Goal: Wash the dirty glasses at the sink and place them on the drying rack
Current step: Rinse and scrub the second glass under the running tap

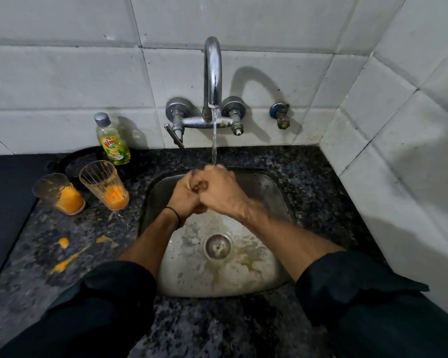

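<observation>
Two dirty glasses stand on the dark granite counter left of the sink. The taller glass (104,184) is upright with orange residue at its bottom, and the shorter glass (58,193) beside it leans and holds orange pulp. My left hand (184,196) and my right hand (221,191) are clasped together over the steel sink (274,200), fingers curled, right under the running stream from the tap (213,73). No glass shows in either hand. A small glint sits between the fingers; I cannot tell what it is.
A yellow-green dish soap bottle (112,140) stands against the tiled wall behind the glasses. Orange spills (62,264) streak the counter at the front left. The sink drain (217,246) lies below my hands. A second small valve (281,115) sticks out of the wall right of the tap.
</observation>
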Action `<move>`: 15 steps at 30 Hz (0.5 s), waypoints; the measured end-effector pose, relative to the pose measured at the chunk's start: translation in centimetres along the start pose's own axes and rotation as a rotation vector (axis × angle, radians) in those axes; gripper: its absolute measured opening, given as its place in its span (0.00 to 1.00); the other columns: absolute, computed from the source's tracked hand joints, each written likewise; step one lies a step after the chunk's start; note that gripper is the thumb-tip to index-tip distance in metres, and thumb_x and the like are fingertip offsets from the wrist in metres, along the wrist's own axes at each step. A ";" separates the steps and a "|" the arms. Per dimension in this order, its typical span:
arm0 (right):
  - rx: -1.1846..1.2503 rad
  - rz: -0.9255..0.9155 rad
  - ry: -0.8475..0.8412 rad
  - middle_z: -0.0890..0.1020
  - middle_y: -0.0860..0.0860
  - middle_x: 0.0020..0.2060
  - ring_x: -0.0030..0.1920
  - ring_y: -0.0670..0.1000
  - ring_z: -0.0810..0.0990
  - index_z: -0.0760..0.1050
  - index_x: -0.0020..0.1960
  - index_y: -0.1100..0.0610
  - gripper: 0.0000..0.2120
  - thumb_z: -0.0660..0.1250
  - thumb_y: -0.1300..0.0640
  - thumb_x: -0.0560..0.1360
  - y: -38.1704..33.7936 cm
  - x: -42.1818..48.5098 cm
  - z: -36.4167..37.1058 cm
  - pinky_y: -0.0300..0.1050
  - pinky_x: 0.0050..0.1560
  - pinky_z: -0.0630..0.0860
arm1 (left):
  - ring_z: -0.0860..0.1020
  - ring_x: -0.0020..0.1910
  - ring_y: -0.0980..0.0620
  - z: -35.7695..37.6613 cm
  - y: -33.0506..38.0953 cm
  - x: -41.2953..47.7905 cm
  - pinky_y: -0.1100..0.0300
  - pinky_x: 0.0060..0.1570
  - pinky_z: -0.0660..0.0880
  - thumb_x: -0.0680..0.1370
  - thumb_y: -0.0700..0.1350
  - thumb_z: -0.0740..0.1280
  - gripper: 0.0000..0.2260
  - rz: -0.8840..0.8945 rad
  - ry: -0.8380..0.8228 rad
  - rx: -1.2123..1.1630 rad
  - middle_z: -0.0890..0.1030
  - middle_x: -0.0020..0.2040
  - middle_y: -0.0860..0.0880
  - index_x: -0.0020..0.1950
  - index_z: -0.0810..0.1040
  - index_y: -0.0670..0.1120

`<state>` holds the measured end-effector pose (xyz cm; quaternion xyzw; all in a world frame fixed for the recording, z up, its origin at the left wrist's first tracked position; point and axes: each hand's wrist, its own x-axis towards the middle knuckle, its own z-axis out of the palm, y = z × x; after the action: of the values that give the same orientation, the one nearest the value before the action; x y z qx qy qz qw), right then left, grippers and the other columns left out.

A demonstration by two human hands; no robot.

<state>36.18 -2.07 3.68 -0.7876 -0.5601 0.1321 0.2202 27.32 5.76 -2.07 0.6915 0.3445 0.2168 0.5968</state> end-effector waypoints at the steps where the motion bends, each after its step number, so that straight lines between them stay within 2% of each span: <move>1: -0.122 -0.145 0.015 0.76 0.45 0.42 0.47 0.47 0.71 0.81 0.44 0.47 0.08 0.66 0.58 0.71 0.4 -0.2 0.0 0.50 0.53 0.65 | 0.77 0.38 0.55 -0.2 -0.1 -0.1 0.61 0.32 0.77 0.67 0.34 0.71 0.13 0.008 0.011 -0.037 0.81 0.40 0.50 0.50 0.77 0.43; 2: -0.175 -0.242 -0.026 0.75 0.45 0.43 0.47 0.47 0.70 0.79 0.44 0.46 0.08 0.66 0.58 0.71 0.9 -0.2 -0.4 0.49 0.52 0.60 | 0.76 0.38 0.56 -0.5 -0.3 0.0 0.62 0.32 0.76 0.65 0.34 0.71 0.16 0.013 -0.011 -0.049 0.81 0.40 0.50 0.51 0.77 0.42; 3: -0.164 -0.282 -0.139 0.75 0.44 0.42 0.46 0.46 0.70 0.77 0.44 0.46 0.08 0.66 0.60 0.71 1.3 0.0 -1.1 0.47 0.50 0.59 | 0.77 0.39 0.55 -0.7 -0.3 -0.1 0.61 0.32 0.76 0.62 0.32 0.72 0.19 0.022 -0.052 -0.030 0.81 0.41 0.51 0.52 0.77 0.42; 5: -0.135 -0.226 -0.419 0.74 0.44 0.38 0.41 0.46 0.72 0.75 0.45 0.50 0.08 0.67 0.63 0.73 1.4 0.1 -2.3 0.42 0.44 0.65 | 0.78 0.42 0.55 -0.6 -0.2 -0.2 0.62 0.37 0.77 0.59 0.31 0.75 0.24 0.056 -0.177 0.066 0.81 0.43 0.51 0.54 0.78 0.43; 6: -0.200 -0.223 -0.508 0.74 0.45 0.38 0.41 0.47 0.73 0.76 0.48 0.53 0.07 0.67 0.63 0.73 1.4 0.4 -2.8 0.39 0.39 0.66 | 0.79 0.43 0.57 -0.6 -0.3 -0.2 0.63 0.41 0.77 0.58 0.34 0.75 0.25 0.077 -0.240 0.109 0.81 0.44 0.52 0.54 0.78 0.47; 8: -0.347 -0.255 -0.609 0.75 0.49 0.43 0.44 0.49 0.73 0.78 0.56 0.56 0.10 0.67 0.61 0.75 1.4 0.9 -2.9 0.39 0.36 0.66 | 0.80 0.43 0.62 -0.7 -0.3 -0.2 0.64 0.44 0.78 0.55 0.42 0.75 0.28 0.094 -0.299 0.162 0.82 0.45 0.51 0.54 0.77 0.51; 10: -0.329 -0.261 -0.636 0.77 0.51 0.45 0.44 0.50 0.75 0.78 0.55 0.57 0.09 0.67 0.60 0.74 1.3 0.9 -2.1 0.43 0.40 0.72 | 0.80 0.47 0.57 -1.0 -0.2 0.1 0.55 0.51 0.79 0.55 0.44 0.76 0.32 0.123 -0.300 0.289 0.83 0.50 0.47 0.59 0.77 0.47; 12: -0.044 -0.138 -0.619 0.78 0.53 0.39 0.39 0.50 0.75 0.77 0.43 0.60 0.01 0.68 0.64 0.72 1.5 0.7 -1.4 0.46 0.40 0.75 | 0.81 0.50 0.57 -1.4 -0.2 0.4 0.51 0.53 0.80 0.55 0.46 0.76 0.32 0.149 -0.271 0.464 0.84 0.52 0.51 0.60 0.78 0.49; 13: 0.179 -0.013 -0.608 0.77 0.53 0.36 0.37 0.49 0.74 0.75 0.38 0.61 0.05 0.68 0.66 0.72 1.6 0.6 -1.4 0.43 0.38 0.74 | 0.81 0.50 0.56 -1.5 0.0 0.2 0.50 0.52 0.80 0.55 0.48 0.76 0.31 0.149 -0.256 0.513 0.83 0.51 0.54 0.58 0.78 0.52; 15: 0.555 0.128 -0.521 0.78 0.53 0.37 0.39 0.48 0.76 0.77 0.38 0.62 0.07 0.69 0.63 0.75 2.1 0.1 -1.4 0.40 0.43 0.74 | 0.82 0.46 0.53 -1.5 0.1 0.0 0.48 0.47 0.80 0.54 0.52 0.76 0.28 0.132 -0.212 0.502 0.83 0.48 0.55 0.54 0.77 0.55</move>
<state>38.60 -2.85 3.83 -0.6714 -0.4900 0.4878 0.2668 26.27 6.73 -1.66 0.8574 0.2772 0.0896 0.4243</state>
